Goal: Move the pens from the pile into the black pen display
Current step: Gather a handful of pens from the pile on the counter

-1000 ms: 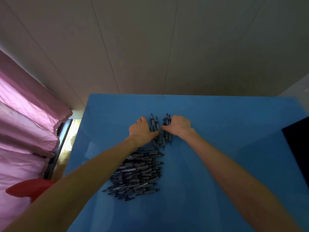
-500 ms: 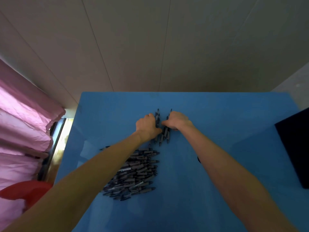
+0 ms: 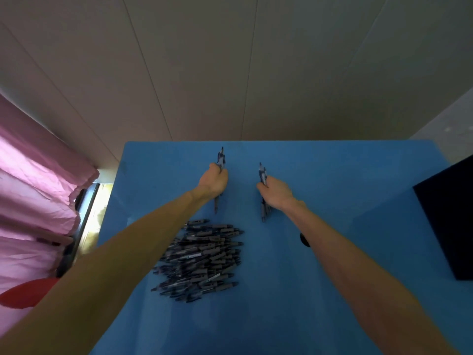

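Above a blue worktop (image 3: 320, 290), the left hand (image 3: 213, 181) and right hand (image 3: 275, 191) each grip a loose bundle of pens, the pile (image 3: 202, 260) lying at 6 o'clock; the black pen display (image 3: 450, 226) waits at 3 o'clock. Loosely gripped pens may slip free in transit.

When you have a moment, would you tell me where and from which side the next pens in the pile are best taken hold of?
Judging by their pose, take them by the mid-barrel from above. The pens in the pile lie flat and mostly crosswise on the blue table, so fingers can close across several barrels on the top layer. The pile's far edge is nearest both hands, but the left hand and right hand each already grip a bundle.
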Action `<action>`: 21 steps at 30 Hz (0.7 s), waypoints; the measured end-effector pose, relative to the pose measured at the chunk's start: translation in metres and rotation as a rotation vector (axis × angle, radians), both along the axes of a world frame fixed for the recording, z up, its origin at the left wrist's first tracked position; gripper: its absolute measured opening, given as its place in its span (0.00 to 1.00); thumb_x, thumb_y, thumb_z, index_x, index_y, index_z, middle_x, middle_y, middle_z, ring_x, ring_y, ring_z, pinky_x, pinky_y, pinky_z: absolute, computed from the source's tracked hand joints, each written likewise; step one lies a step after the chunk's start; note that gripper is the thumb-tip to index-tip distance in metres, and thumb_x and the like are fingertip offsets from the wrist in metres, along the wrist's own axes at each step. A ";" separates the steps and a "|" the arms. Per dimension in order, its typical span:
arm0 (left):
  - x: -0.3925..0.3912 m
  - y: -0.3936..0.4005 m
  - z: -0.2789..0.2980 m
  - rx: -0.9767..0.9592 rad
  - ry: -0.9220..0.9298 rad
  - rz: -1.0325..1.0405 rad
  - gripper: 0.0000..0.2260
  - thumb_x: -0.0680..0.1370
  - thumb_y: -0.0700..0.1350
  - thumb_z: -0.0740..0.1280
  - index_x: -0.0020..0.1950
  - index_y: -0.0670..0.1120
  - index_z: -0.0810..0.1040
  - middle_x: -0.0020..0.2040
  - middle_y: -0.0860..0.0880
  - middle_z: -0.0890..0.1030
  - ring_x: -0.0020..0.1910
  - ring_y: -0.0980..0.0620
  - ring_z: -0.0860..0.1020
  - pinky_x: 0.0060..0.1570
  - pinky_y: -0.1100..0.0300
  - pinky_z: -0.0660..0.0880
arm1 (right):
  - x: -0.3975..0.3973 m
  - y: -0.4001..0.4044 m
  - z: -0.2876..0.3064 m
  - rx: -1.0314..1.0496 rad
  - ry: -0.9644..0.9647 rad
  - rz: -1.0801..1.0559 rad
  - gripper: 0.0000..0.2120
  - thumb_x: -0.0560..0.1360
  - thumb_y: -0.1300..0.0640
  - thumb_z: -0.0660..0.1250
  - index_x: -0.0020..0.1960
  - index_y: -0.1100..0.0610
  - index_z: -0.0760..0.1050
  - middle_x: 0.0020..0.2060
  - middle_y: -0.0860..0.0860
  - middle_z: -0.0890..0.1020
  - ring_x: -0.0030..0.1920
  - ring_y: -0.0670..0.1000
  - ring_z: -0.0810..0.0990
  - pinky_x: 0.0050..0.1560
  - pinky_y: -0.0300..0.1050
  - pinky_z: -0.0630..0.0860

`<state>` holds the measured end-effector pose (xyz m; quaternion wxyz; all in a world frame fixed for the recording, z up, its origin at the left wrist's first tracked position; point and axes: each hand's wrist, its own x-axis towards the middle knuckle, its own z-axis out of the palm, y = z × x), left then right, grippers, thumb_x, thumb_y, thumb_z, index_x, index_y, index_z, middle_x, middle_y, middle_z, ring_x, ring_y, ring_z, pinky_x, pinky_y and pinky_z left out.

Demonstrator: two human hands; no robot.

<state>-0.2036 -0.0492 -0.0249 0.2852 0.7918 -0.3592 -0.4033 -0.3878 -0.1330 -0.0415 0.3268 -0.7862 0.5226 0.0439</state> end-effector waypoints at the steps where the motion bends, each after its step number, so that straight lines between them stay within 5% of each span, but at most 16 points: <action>1: 0.000 0.002 0.004 -0.031 0.053 0.026 0.08 0.86 0.46 0.54 0.55 0.43 0.67 0.47 0.43 0.75 0.43 0.47 0.73 0.48 0.44 0.75 | -0.005 -0.001 -0.002 0.048 -0.086 -0.053 0.15 0.84 0.52 0.56 0.39 0.56 0.64 0.34 0.52 0.72 0.37 0.55 0.72 0.38 0.50 0.66; 3: -0.001 0.005 0.014 -0.098 0.159 0.068 0.09 0.87 0.45 0.54 0.48 0.45 0.66 0.44 0.43 0.75 0.41 0.47 0.73 0.46 0.49 0.76 | -0.012 0.000 0.000 0.148 -0.233 -0.174 0.16 0.85 0.52 0.57 0.40 0.56 0.63 0.32 0.52 0.69 0.34 0.52 0.69 0.37 0.49 0.63; 6: -0.006 0.013 0.036 -0.186 0.282 0.124 0.09 0.87 0.44 0.55 0.55 0.39 0.70 0.41 0.45 0.79 0.36 0.52 0.75 0.35 0.61 0.76 | -0.019 0.007 0.015 0.248 -0.393 -0.321 0.16 0.83 0.56 0.59 0.38 0.58 0.69 0.32 0.53 0.74 0.32 0.52 0.72 0.37 0.48 0.67; 12: -0.029 0.034 0.088 -0.268 0.332 0.066 0.11 0.88 0.44 0.55 0.68 0.42 0.68 0.50 0.45 0.84 0.40 0.50 0.77 0.45 0.54 0.79 | -0.033 0.030 0.076 0.265 -0.684 -0.529 0.10 0.83 0.56 0.62 0.45 0.58 0.76 0.36 0.51 0.77 0.36 0.50 0.74 0.34 0.43 0.68; 16: -0.058 0.052 0.126 -0.315 0.242 -0.014 0.11 0.88 0.45 0.54 0.64 0.42 0.72 0.50 0.49 0.84 0.44 0.52 0.77 0.56 0.54 0.74 | -0.057 0.051 0.119 0.185 -0.741 -0.519 0.11 0.82 0.52 0.64 0.51 0.58 0.80 0.38 0.50 0.75 0.37 0.49 0.72 0.34 0.43 0.66; 21: -0.095 0.086 0.163 -0.401 0.117 -0.114 0.07 0.88 0.46 0.54 0.60 0.45 0.69 0.51 0.51 0.84 0.45 0.51 0.76 0.54 0.52 0.73 | -0.102 0.088 0.153 0.090 -0.760 -0.508 0.12 0.80 0.50 0.68 0.48 0.59 0.81 0.35 0.51 0.71 0.33 0.50 0.67 0.28 0.42 0.62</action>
